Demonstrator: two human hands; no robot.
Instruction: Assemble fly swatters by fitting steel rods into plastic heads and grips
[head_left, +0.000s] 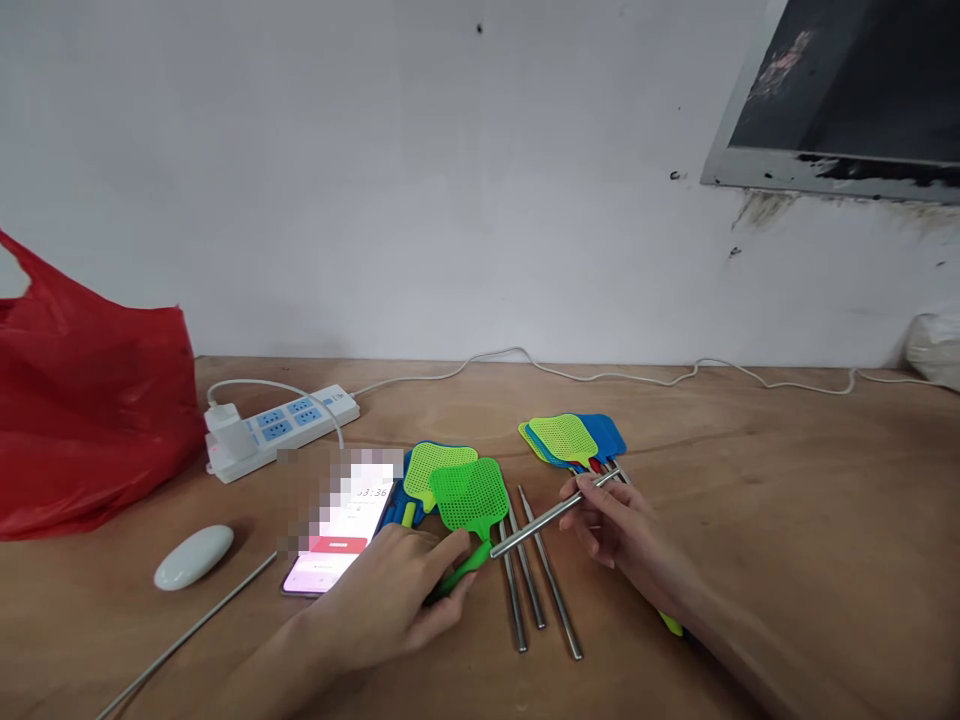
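My left hand (394, 590) is closed around the handle of a green fly swatter (471, 492), its mesh head tilted up. Between the fingers of my right hand (619, 525) is a silver metal rod (551, 515), slanting down to the left. The rod's lower tip is at the green handle; whether it touches or enters it I cannot tell. Below, several loose metal rods (553, 580) lie on the table. Behind the green swatter rests a yellow-green swatter head (435, 470) over blue ones. Beyond my right hand is a pile of yellow-green and blue swatters (562, 438).
A lit phone (349, 530) lies left of my left hand. Farther left are a white power strip (300, 420) with a charger, a white mouse-like oval object (193, 557) and a red plastic bag (90, 400). A thin cable (600, 378) runs along the wall.
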